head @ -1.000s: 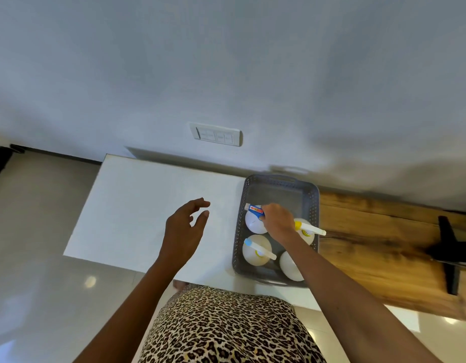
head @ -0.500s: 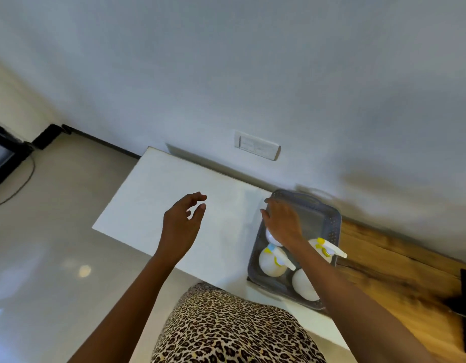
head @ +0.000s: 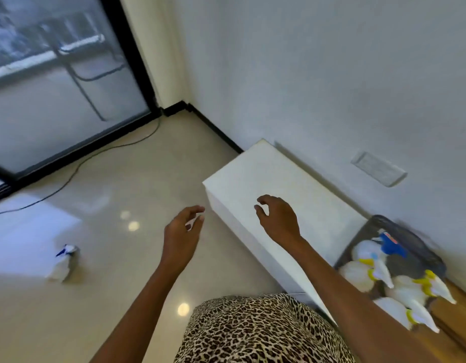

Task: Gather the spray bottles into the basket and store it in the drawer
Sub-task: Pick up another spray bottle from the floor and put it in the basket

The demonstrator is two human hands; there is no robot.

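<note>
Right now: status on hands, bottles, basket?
Left hand open, empty. Right hand open, empty, over white cabinet. Basket holds several spray bottles; one stray bottle on floor, left. Nothing seen blocking it.

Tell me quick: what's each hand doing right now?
Left hand: open, loosely curled, holding nothing.
Right hand: open, loosely curled, holding nothing.

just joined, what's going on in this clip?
A person is gathering spray bottles into a grey basket that sits by the wall on the right. Several white bottles already lie in it, most with yellow triggers and one with a blue one. Another spray bottle lies on the floor to the left, not yet collected. Both the left hand and the right hand are empty, fingers loosely curled, near the white cabinet. No open drawer is in view.
</note>
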